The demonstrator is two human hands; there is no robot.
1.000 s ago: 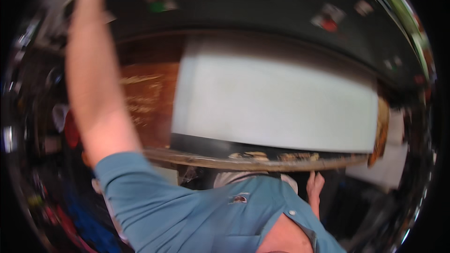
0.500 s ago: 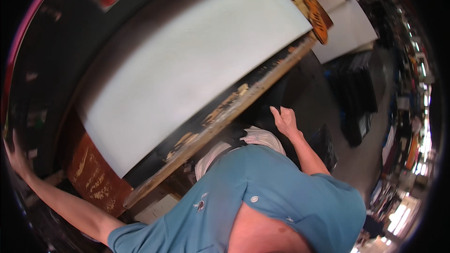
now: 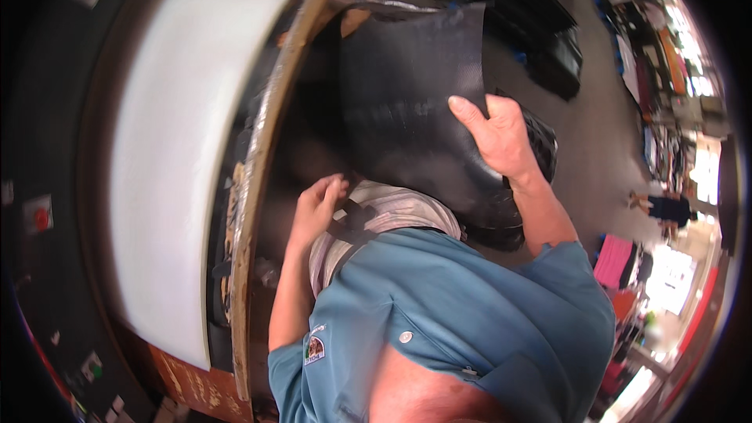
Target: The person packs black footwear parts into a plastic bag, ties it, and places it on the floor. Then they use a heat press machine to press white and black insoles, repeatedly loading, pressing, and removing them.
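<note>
A glossy black sheet (image 3: pixel 423 70) with a fine texture hangs in front of my body, right of the workbench. My right hand (image 3: pixel 500 131) grips its right edge, thumb on top and fingers out of sight beneath. Close to my waist, my left hand (image 3: pixel 316 207) has its fingers drawn together near the sheet's lower left part. Dark surroundings hide whatever those fingers hold, if anything. A broad white board (image 3: pixel 180 125) lies on the bench to my left, apart from both hands.
The bench's worn wooden edge (image 3: pixel 262 149) runs along my left side. A dark machine panel with a red button (image 3: pixel 39 215) stands beyond the board. Black stacked material (image 3: pixel 525 16) lies on the floor (image 3: pixel 587 133) at right. A distant person (image 3: pixel 666 207) stands far right.
My view has turned to the right. My left hand has come from the dark panel to my waist. My right hand has taken hold of the black sheet and raised its edge.
</note>
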